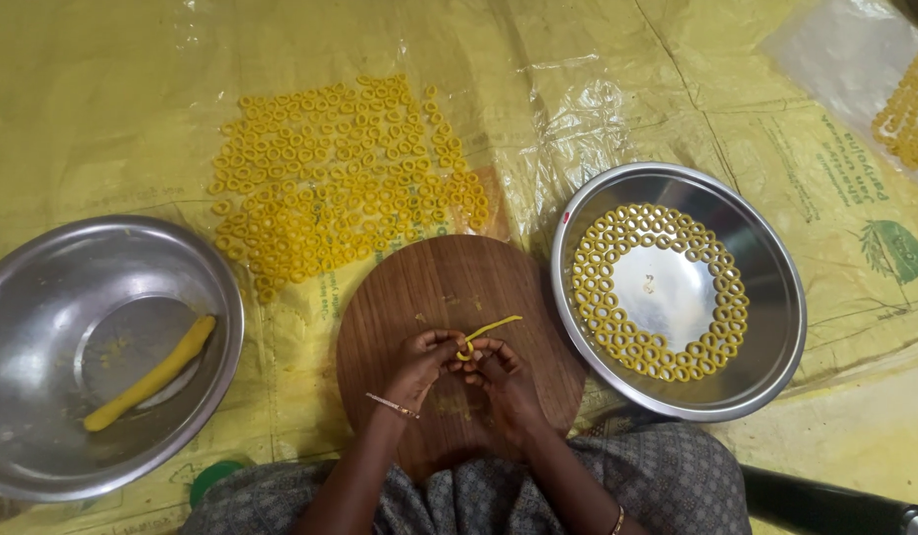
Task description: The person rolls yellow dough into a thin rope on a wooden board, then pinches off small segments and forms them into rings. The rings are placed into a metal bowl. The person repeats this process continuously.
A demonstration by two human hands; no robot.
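Where the round wooden board [449, 297] lies mid-sheet, left hand [419, 362] and right hand [504, 376] near its front edge, fingertips together pinching a thin yellow dough strip [491, 328], steel bowl [43, 297] with dough roll [152, 374] left, ring-lined steel plate [766, 258] right, loose dough rings [340, 183] beyond the board's far edge.

A steel bowl [43, 297] holds a dough roll [152, 374]; dough rings [340, 183] cover the plastic sheet [112, 99].

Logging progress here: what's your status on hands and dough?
Both hands, left hand and right hand, pinching the yellow dough strip over the wooden board. Nothing in the way.
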